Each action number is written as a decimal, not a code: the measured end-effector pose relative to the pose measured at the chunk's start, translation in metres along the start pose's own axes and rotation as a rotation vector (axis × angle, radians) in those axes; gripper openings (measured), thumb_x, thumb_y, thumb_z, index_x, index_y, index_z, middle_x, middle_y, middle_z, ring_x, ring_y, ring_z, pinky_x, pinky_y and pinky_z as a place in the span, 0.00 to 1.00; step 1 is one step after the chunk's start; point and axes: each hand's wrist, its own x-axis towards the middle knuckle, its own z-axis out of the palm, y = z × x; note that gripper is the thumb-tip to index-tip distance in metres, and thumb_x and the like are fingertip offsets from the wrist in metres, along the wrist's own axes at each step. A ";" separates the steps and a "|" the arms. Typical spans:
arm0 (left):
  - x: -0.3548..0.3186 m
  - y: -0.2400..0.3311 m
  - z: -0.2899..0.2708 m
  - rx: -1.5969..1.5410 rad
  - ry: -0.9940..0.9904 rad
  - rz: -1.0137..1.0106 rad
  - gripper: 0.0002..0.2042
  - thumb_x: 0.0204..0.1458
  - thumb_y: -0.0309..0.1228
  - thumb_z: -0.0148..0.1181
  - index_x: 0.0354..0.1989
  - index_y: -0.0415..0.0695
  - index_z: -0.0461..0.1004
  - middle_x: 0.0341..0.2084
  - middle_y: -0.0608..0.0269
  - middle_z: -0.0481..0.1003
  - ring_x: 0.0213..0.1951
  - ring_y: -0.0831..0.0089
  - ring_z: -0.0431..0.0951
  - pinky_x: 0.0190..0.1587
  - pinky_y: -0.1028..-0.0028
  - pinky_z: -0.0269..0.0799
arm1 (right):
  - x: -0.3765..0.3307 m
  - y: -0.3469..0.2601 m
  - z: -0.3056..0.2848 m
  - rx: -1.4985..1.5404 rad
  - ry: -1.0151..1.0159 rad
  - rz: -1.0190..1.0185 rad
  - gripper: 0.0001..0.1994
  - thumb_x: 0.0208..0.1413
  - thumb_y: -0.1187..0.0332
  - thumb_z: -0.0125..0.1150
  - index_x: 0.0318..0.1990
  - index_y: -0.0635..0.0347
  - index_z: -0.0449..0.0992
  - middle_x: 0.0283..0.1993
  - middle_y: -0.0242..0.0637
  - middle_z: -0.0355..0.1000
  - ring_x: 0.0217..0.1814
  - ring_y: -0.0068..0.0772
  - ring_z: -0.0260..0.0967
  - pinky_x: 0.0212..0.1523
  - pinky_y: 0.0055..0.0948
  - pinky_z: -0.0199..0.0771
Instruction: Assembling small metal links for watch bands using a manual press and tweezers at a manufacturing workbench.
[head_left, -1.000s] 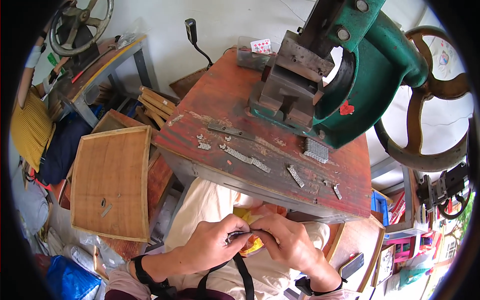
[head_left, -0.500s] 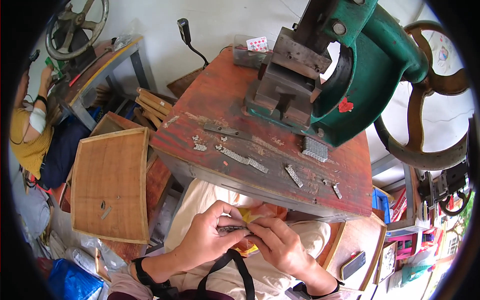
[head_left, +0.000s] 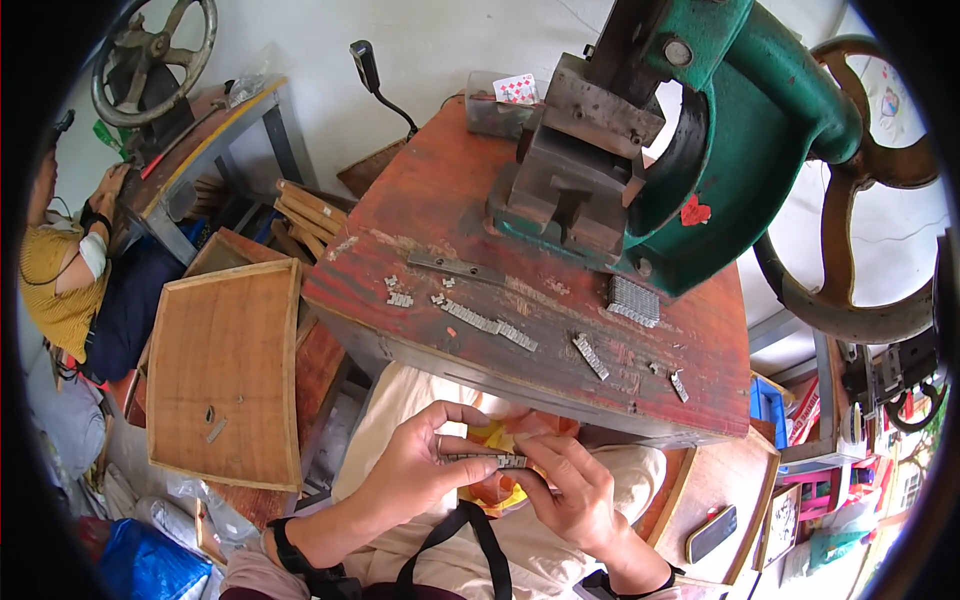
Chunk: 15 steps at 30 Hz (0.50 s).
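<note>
Both left hand [head_left: 415, 460] and right hand [head_left: 575, 492] are pinching a metal link strip [head_left: 512, 462] at the frame's lower centre while a green press [head_left: 765, 150] is standing at upper right.

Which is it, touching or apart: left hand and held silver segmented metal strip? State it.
Touching: the head view shows the left hand pinching the metal strip, thumb across it.

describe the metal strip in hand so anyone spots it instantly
Find the worn red wooden table, then the bare left hand and bare right hand below its near edge. Between them is the jointed silver metal strip. Unlike similar silver strips lying on the table, it is held.
</note>
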 end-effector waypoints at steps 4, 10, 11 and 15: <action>-0.002 0.004 0.000 0.007 0.000 -0.023 0.19 0.46 0.18 0.58 0.46 0.33 0.59 0.34 0.49 0.74 0.39 0.71 0.76 0.43 0.76 0.73 | 0.000 -0.002 0.000 0.076 -0.041 0.087 0.17 0.41 0.77 0.65 0.42 0.66 0.73 0.38 0.42 0.70 0.36 0.39 0.71 0.34 0.30 0.73; 0.000 0.002 0.002 -0.004 -0.012 -0.003 0.20 0.46 0.18 0.58 0.47 0.33 0.58 0.34 0.48 0.74 0.38 0.71 0.76 0.42 0.76 0.74 | -0.001 0.002 0.001 0.043 -0.010 0.013 0.16 0.40 0.78 0.65 0.41 0.66 0.74 0.38 0.41 0.70 0.35 0.38 0.71 0.34 0.30 0.73; 0.002 0.001 0.004 -0.002 -0.009 0.017 0.20 0.46 0.18 0.59 0.47 0.33 0.59 0.34 0.48 0.74 0.38 0.71 0.76 0.41 0.76 0.74 | -0.001 0.004 0.001 0.030 0.013 -0.004 0.16 0.40 0.78 0.65 0.40 0.66 0.74 0.38 0.41 0.70 0.34 0.39 0.71 0.33 0.30 0.73; 0.019 -0.016 0.009 0.042 0.062 0.067 0.20 0.42 0.17 0.60 0.45 0.33 0.62 0.31 0.48 0.75 0.36 0.67 0.77 0.42 0.73 0.76 | -0.014 0.018 0.005 -0.083 0.070 -0.036 0.17 0.38 0.78 0.64 0.41 0.67 0.73 0.38 0.44 0.70 0.33 0.41 0.70 0.33 0.32 0.73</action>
